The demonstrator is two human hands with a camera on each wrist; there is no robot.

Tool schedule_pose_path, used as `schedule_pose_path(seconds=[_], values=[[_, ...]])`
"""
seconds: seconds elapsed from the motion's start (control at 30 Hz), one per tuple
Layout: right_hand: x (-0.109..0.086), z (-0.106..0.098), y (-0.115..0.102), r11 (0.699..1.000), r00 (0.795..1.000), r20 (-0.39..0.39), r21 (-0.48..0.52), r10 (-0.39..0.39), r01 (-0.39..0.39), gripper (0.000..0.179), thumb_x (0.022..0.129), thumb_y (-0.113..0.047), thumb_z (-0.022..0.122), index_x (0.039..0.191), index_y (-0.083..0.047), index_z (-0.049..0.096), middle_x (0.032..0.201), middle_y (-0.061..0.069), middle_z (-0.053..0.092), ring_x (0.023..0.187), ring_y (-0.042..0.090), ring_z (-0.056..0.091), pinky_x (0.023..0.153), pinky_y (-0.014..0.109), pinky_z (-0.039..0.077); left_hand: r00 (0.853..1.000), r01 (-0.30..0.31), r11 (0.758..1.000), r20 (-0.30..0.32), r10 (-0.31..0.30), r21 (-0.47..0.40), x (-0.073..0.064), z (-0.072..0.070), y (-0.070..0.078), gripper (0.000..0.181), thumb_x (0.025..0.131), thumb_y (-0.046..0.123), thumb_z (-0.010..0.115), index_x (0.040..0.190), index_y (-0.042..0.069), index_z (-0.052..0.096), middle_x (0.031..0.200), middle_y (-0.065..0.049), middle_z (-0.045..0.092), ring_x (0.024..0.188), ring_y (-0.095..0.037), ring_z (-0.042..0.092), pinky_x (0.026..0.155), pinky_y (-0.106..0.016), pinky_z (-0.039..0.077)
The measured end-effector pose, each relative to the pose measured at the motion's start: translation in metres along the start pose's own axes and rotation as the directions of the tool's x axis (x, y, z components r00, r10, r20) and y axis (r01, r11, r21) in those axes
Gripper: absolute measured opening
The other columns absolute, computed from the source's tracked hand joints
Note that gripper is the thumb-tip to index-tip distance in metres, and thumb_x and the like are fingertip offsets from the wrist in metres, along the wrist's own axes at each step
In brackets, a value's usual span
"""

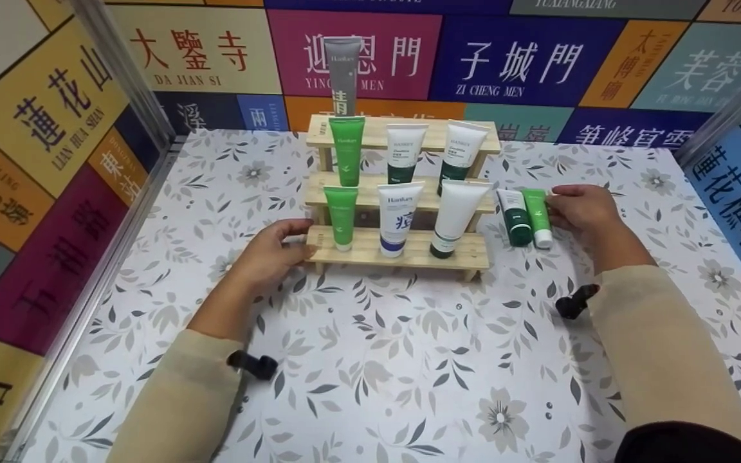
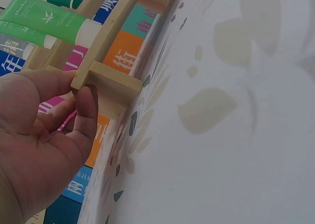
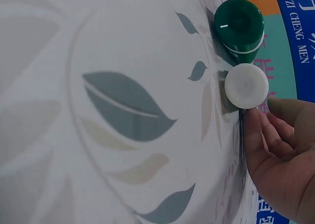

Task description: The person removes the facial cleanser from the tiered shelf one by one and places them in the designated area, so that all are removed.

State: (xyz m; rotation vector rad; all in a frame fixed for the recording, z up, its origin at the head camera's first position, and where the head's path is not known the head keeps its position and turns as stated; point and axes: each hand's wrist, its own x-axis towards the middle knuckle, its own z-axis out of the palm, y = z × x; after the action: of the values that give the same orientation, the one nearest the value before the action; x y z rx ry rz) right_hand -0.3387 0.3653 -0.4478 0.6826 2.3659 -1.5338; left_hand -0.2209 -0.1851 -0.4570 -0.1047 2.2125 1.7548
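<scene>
A three-tier wooden rack [image 1: 370, 256] stands on the table, holding several upright tubes. My left hand [image 1: 273, 254] pinches the left end of its lowest shelf between thumb and fingers; the left wrist view shows the shelf's corner [image 2: 84, 79] in that grip. To the rack's right, a green tube [image 1: 538, 215] with a white cap [image 3: 247, 86] lies beside a white and dark green tube [image 1: 513, 217], caps toward me. My right hand [image 1: 584, 209] holds the green tube by its right edge, thumb and fingers curled at it.
A grey tube [image 1: 343, 74] stands on the top shelf. The middle shelf bears a green tube [image 1: 347, 151] and two white and dark green ones. Below are a smaller green tube [image 1: 342, 218], a white and blue tube [image 1: 399, 215] and a white tube [image 1: 457, 215]. Printed panels surround the flowered tabletop [image 1: 370, 360].
</scene>
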Motion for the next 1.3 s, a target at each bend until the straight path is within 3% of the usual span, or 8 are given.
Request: schedule_pose_path(seconds=[0.27, 0.53, 0.67, 0.87, 0.97, 1.2, 1.3], values=[[-0.009, -0.007, -0.009, 0.994, 0.997, -0.027, -0.075, -0.077, 0.075, 0.062, 0.105, -0.038, 0.067, 0.16, -0.016, 0.05, 0.13, -0.002, 0.064, 0.098, 0.007, 0.07, 0.089, 0.023, 0.063, 1.0, -0.023, 1.0, 0.002, 0.023, 0.009, 0.001, 0.0, -0.002, 0.06, 0.1, 0.012, 0.071, 0.156, 0.007, 0.052, 0.159, -0.01, 0.052, 0.115, -0.022, 0.068, 0.084, -0.029, 0.062], [-0.034, -0.005, -0.034, 0.982, 0.986, -0.03, 0.082, -0.167, 0.169, 0.052, 0.102, -0.033, 0.074, 0.149, -0.018, 0.06, 0.123, -0.008, 0.066, 0.105, 0.01, 0.067, 0.084, 0.019, 0.063, 1.0, -0.014, 1.0, -0.004, 0.014, 0.012, 0.0, -0.002, -0.001, 0.06, 0.1, 0.012, 0.071, 0.157, 0.008, 0.051, 0.16, -0.008, 0.052, 0.12, -0.024, 0.068, 0.086, -0.031, 0.062], [-0.053, -0.004, -0.05, 0.95, 0.971, -0.04, 0.204, -0.234, 0.237, 0.046, 0.098, -0.028, 0.079, 0.139, -0.015, 0.065, 0.116, -0.007, 0.07, 0.1, 0.012, 0.068, 0.079, 0.019, 0.063, 1.0, -0.013, 1.0, -0.004, 0.013, 0.009, -0.001, 0.0, 0.001, 0.06, 0.099, 0.011, 0.071, 0.156, 0.008, 0.052, 0.159, -0.008, 0.053, 0.121, -0.023, 0.067, 0.087, -0.032, 0.063], [-0.081, 0.002, -0.076, 0.902, 0.948, -0.044, 0.298, -0.314, 0.313, 0.041, 0.094, -0.027, 0.084, 0.13, -0.014, 0.07, 0.112, -0.005, 0.075, 0.097, 0.015, 0.07, 0.076, 0.021, 0.064, 1.0, -0.01, 1.0, 0.004, 0.01, 0.011, -0.001, -0.001, 0.002, 0.06, 0.1, 0.011, 0.071, 0.157, 0.008, 0.051, 0.16, -0.009, 0.052, 0.116, -0.021, 0.068, 0.085, -0.032, 0.063], [-0.095, 0.008, -0.087, 0.874, 0.929, -0.036, 0.328, -0.368, 0.359, 0.041, 0.093, -0.026, 0.085, 0.128, -0.012, 0.071, 0.112, -0.003, 0.077, 0.096, 0.016, 0.07, 0.076, 0.021, 0.064, 1.0, -0.008, 1.0, 0.006, 0.008, 0.004, -0.001, -0.001, 0.001, 0.06, 0.1, 0.011, 0.071, 0.157, 0.008, 0.051, 0.16, -0.008, 0.053, 0.116, -0.021, 0.068, 0.086, -0.032, 0.063], [-0.126, 0.023, -0.11, 0.755, 0.833, -0.025, 0.408, -0.553, 0.513, 0.032, 0.094, -0.018, 0.084, 0.121, -0.005, 0.073, 0.103, 0.003, 0.079, 0.086, 0.017, 0.072, 0.07, 0.023, 0.064, 1.0, -0.004, 1.0, -0.008, 0.004, 0.024, 0.0, 0.001, 0.001, 0.059, 0.1, 0.011, 0.07, 0.156, 0.01, 0.052, 0.159, -0.007, 0.053, 0.123, -0.024, 0.067, 0.089, -0.033, 0.062], [-0.139, 0.03, -0.123, 0.72, 0.798, -0.026, 0.413, -0.602, 0.557, 0.028, 0.094, -0.016, 0.083, 0.118, -0.004, 0.074, 0.102, 0.004, 0.079, 0.085, 0.017, 0.073, 0.069, 0.023, 0.064, 1.0, 0.009, 0.999, -0.015, -0.008, 0.032, 0.001, 0.002, 0.002, 0.058, 0.1, 0.012, 0.07, 0.156, 0.012, 0.052, 0.159, -0.005, 0.053, 0.125, -0.024, 0.066, 0.09, -0.033, 0.062]])
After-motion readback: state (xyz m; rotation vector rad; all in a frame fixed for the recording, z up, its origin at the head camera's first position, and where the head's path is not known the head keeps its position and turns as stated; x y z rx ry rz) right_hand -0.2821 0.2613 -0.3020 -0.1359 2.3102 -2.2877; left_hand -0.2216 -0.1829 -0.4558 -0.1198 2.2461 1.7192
